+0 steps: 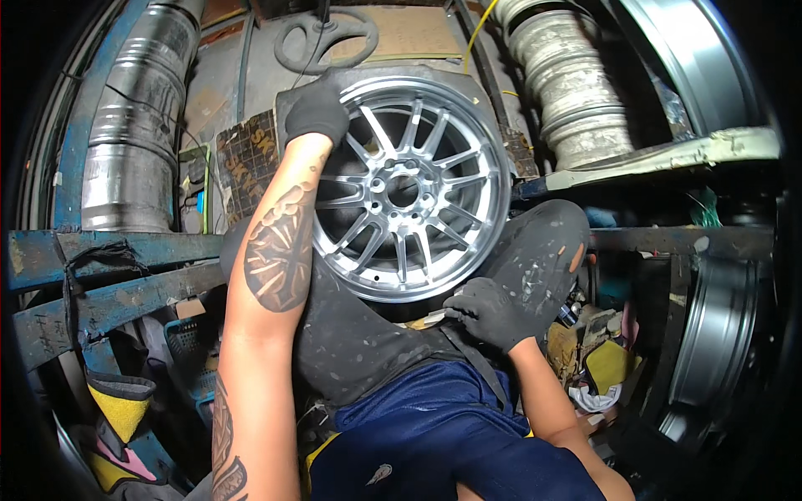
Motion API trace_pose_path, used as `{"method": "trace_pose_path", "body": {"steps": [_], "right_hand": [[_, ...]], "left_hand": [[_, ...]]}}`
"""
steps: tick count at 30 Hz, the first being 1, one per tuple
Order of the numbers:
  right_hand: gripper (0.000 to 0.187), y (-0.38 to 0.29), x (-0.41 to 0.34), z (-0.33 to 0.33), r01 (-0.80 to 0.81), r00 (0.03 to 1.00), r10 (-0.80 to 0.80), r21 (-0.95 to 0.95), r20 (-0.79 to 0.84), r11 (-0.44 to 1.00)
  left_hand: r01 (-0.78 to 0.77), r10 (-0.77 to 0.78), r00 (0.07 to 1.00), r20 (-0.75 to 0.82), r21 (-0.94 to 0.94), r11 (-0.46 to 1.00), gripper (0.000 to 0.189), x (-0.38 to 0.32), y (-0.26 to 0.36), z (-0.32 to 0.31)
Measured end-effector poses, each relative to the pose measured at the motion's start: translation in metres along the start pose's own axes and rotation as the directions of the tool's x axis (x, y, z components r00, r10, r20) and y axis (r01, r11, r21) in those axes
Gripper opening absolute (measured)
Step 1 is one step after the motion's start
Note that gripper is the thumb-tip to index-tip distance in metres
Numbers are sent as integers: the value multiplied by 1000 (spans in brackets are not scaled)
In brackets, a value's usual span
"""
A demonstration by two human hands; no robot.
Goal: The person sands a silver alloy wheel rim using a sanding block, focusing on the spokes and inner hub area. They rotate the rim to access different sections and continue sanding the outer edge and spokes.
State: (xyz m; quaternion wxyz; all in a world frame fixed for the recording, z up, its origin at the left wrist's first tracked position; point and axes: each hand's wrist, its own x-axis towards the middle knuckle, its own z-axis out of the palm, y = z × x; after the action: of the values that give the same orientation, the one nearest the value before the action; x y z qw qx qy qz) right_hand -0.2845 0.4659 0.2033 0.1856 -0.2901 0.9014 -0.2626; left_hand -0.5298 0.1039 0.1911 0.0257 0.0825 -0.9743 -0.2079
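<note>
A bare-metal multi-spoke alloy wheel lies face up and tilted over my lap and knees. My left hand, in a dark glove, grips its rim at the upper left, with the fingertips largely hidden. My right hand, also gloved, is curled just below the wheel's near edge at the lower right. A pale, worn strip lies at its fingertips; whether the hand holds it or only touches it is unclear. Behind the wheel, a dark padded support shows around the rim.
Stacked wheel barrels stand at left and right. A steering wheel lies beyond the support. Blue metal beams run along my left side. Another wheel barrel sits low at right, near a yellow cloth.
</note>
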Motion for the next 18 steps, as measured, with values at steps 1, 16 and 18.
{"method": "trace_pose_path", "body": {"steps": [1, 16, 18], "right_hand": [[16, 3, 7, 2, 27, 998, -26, -28, 52, 999], [28, 18, 45, 28, 11, 930, -72, 169, 360, 986], [29, 13, 58, 33, 6, 887, -96, 197, 451, 980]], "left_hand": [[-4, 4, 1000, 14, 14, 1000, 28, -1, -6, 2], [-100, 88, 985, 150, 74, 992, 33, 8, 14, -6], [-110, 102, 987, 124, 55, 992, 36, 11, 14, -4]]}}
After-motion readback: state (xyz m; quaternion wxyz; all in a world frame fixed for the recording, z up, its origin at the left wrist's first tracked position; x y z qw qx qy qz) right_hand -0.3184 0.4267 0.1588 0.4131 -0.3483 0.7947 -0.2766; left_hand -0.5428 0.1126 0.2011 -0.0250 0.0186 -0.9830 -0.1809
